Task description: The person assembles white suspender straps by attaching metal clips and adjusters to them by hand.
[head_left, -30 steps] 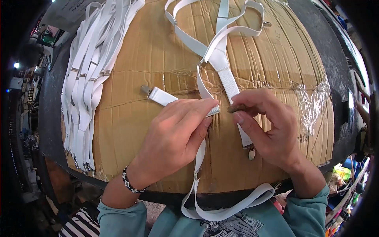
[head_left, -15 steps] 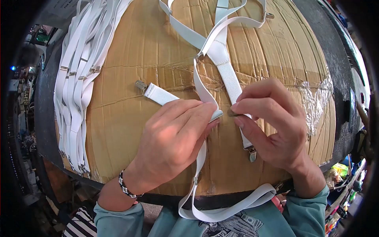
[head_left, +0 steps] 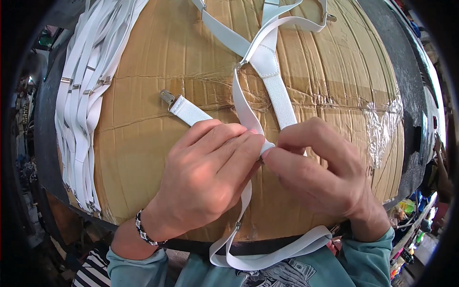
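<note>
White elastic suspenders (head_left: 279, 98) with metal clips lie across the cardboard. My left hand (head_left: 210, 167) is closed around one suspender strap (head_left: 245, 107), pinching it near a short folded end (head_left: 267, 147) that pokes out past the fingertips. My right hand (head_left: 325, 167) is pinched up against that end, thumb and forefinger together; the small dark piece it held is now hidden by the fingers. Left of the hands, a strap end with a metal clip (head_left: 167, 96) sticks out. Below them the strap runs through a metal slider (head_left: 237, 225) and loops over the board's near edge.
A thick bundle of white suspenders (head_left: 79, 110) lies along the left side. The cardboard sheet (head_left: 138, 158), creased and taped, covers a dark table (head_left: 409, 71). Shiny clear tape (head_left: 380, 129) is at the right. Various items crowd the floor at lower right.
My right hand has moved left, bringing the small dark piece to the strap end at my left fingertips. My left hand keeps its hold. The view has shifted slightly.
</note>
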`<move>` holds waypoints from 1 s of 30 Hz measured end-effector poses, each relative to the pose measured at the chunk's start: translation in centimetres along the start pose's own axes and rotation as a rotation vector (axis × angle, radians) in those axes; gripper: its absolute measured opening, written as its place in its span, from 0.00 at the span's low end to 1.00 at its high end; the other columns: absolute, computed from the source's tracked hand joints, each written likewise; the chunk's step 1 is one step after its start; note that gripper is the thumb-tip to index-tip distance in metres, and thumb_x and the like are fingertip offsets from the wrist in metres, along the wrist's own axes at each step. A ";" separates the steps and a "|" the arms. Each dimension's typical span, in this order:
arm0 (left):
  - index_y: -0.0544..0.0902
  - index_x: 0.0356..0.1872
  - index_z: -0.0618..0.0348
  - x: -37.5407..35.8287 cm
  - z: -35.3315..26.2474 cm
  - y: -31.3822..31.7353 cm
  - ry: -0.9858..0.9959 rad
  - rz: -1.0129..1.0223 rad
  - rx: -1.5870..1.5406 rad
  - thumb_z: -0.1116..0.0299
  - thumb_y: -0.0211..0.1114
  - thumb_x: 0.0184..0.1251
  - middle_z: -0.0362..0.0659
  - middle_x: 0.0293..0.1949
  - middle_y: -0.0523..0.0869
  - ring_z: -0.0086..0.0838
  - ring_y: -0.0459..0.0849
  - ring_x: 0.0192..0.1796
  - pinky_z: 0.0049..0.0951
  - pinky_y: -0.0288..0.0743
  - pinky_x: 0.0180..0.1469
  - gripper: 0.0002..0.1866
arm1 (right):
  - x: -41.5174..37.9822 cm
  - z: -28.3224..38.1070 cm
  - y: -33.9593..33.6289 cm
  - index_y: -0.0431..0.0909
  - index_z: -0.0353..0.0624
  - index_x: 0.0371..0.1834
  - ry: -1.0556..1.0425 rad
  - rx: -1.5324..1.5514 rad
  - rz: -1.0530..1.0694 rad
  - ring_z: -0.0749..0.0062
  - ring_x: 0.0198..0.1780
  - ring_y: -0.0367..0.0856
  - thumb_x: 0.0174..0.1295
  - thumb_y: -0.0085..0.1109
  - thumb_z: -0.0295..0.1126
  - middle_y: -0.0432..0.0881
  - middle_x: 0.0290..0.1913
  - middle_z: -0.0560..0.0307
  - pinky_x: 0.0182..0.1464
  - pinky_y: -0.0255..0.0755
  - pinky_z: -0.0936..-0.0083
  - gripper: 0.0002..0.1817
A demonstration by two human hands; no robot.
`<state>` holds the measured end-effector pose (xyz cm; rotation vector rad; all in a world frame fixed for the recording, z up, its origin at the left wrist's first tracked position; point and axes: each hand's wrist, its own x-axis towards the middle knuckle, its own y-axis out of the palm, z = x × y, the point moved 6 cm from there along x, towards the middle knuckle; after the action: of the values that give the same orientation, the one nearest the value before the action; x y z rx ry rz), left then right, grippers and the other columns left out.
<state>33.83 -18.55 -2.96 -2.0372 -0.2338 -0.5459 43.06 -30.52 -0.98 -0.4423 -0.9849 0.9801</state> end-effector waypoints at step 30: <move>0.87 0.49 0.71 0.2 -0.2 -0.2 -0.042 0.027 -0.061 0.82 0.78 0.48 0.52 0.42 0.91 0.45 0.91 0.44 0.39 0.84 0.43 0.22 | 0.0 -1.3 -0.7 0.85 0.39 0.39 0.213 0.003 0.017 0.65 0.31 0.84 0.50 0.73 0.16 0.83 0.36 0.53 0.31 0.78 0.71 0.13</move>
<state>33.89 -18.60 -2.65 -2.1094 -0.2172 -0.4996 44.50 -30.73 -1.17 -0.5412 -0.7888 0.9290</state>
